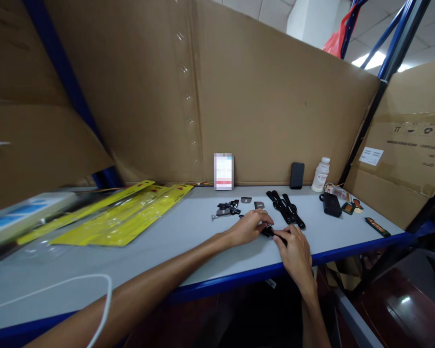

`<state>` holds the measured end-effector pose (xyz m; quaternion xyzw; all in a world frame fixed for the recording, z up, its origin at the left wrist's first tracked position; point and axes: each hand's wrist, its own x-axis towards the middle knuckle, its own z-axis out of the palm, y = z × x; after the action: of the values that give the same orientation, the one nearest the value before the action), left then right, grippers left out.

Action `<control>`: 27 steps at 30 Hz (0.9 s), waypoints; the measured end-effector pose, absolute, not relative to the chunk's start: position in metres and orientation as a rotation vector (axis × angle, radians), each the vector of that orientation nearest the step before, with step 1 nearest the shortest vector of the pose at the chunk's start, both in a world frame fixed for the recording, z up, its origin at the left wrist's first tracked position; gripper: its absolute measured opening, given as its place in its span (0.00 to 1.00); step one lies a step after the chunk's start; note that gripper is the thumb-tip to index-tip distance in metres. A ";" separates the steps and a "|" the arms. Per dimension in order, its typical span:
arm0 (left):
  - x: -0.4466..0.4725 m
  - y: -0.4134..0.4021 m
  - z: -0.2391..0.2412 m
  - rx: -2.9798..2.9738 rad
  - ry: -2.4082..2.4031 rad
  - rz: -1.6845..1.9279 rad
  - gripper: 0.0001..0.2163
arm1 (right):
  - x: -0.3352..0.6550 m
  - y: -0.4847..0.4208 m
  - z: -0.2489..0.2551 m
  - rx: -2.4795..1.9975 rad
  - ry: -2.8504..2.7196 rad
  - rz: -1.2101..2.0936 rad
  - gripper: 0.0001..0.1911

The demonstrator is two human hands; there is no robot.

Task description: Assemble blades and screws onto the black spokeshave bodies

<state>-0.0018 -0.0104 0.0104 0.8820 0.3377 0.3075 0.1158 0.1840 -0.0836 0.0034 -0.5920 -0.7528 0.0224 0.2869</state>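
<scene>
Both my hands meet over a small black strap-like part (269,232) on the grey tabletop (188,241). My left hand (249,227) has its fingers curled down onto one end of the part. My right hand (294,249) pinches the other end with thumb and forefinger. Just behind them lie several black straps (285,208) in a loose bunch, and a few small dark and metal pieces (227,209) sit to the left of those.
Yellow packaging sleeves (130,217) lie at the left. A white card (224,171), a black phone (297,175) and a white bottle (321,175) stand against the cardboard wall (261,96). A black pouch (331,204) and small packets lie right. A white cable (94,290) crosses near front.
</scene>
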 end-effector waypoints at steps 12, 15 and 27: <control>-0.007 -0.012 0.023 2.687 1.003 0.754 0.12 | 0.185 -0.083 0.002 -1.566 -2.020 0.075 0.13; -0.012 -0.013 0.028 2.695 1.038 0.724 0.10 | 0.185 -0.083 0.001 -1.561 -2.021 0.070 0.13; 0.011 -0.022 0.025 2.866 1.476 0.437 0.12 | 0.181 -0.083 0.001 -1.595 -2.056 0.032 0.12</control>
<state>0.0111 -0.0215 0.0245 0.8796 0.4529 0.1342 -0.0558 0.1812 -0.0831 0.0011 -0.5907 -0.7615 0.0118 0.2665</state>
